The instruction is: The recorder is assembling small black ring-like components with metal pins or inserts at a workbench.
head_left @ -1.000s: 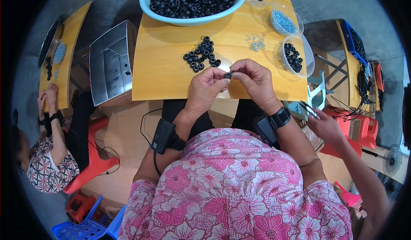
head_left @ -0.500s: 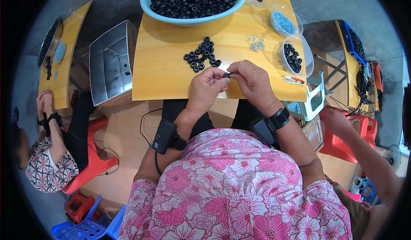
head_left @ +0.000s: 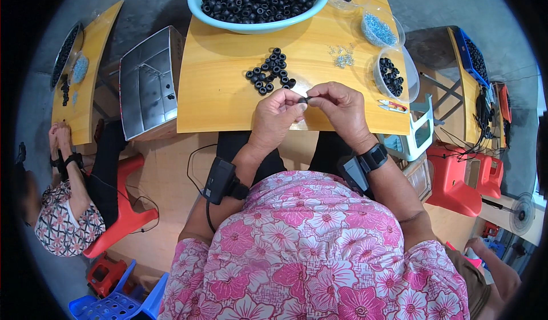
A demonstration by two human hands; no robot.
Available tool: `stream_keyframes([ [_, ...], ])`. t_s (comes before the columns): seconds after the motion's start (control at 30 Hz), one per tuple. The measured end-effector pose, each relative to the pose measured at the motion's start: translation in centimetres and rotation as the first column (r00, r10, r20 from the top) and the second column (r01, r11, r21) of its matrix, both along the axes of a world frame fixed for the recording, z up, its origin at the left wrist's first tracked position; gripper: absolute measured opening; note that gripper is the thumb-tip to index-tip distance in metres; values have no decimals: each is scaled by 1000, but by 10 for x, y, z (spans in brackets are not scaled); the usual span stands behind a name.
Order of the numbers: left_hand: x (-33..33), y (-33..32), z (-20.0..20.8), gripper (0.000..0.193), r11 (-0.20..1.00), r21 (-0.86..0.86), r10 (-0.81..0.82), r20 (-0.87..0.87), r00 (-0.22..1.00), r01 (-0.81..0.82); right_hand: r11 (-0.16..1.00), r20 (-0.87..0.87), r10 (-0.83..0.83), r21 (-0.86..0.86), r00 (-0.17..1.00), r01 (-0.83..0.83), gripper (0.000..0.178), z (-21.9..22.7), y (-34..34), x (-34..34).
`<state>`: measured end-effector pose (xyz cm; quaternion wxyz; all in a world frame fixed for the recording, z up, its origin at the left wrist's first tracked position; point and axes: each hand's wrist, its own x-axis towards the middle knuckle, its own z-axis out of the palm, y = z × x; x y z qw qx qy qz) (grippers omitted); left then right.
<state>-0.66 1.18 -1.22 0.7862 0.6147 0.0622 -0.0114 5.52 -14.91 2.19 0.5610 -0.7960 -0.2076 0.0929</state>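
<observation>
My left hand (head_left: pixel 275 117) pinches a small black ring-shaped piece (head_left: pixel 302 100) between thumb and fingertips, just above the front edge of the table. Closed on the right side of that same piece are the thumb and fingers of my right hand (head_left: pixel 342 110); whether they also hold something tiny there is too small to tell. Behind my left fingers lies a loose cluster of black rings (head_left: pixel 273 68). Farther to the right, small clear bits (head_left: pixel 342 56) are scattered on the wooden tabletop (head_left: pixel 217 106).
A light blue basin (head_left: pixel 196 9) heaped with black rings stands at the back. On the right are a tub of black rings (head_left: pixel 404 92), a bowl of bluish bits (head_left: pixel 378 30) and red-handled thread snips (head_left: pixel 393 106). A metal-lined box (head_left: pixel 145 92) and a seated person (head_left: pixel 68 217) are left.
My right fingers have shifted slightly, with the thumb now lying flatter toward the piece. At the right, another person's arm has drawn back and down, uncovering the red stool and a fan.
</observation>
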Motion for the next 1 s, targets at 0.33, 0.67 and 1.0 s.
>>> stream_keyframes([
  [0.33, 0, -1, 2, 9, 1000, 10, 28, -2, 1000, -28, 974, 326, 100, -224, 940, -26, 15, 18, 4, 0],
  [0.67, 2, 2, 3, 11, 1000, 7, 18, -12, 1000, -18, 987, -318, 19, 156, 948, 33, 17, -3, 0, 4],
  [1.0, 3, 1, 4, 11, 1000, -29, 10, -10, 1000, -10, 979, -389, 2, 190, 921, 78, 16, 0, 6, 2],
])
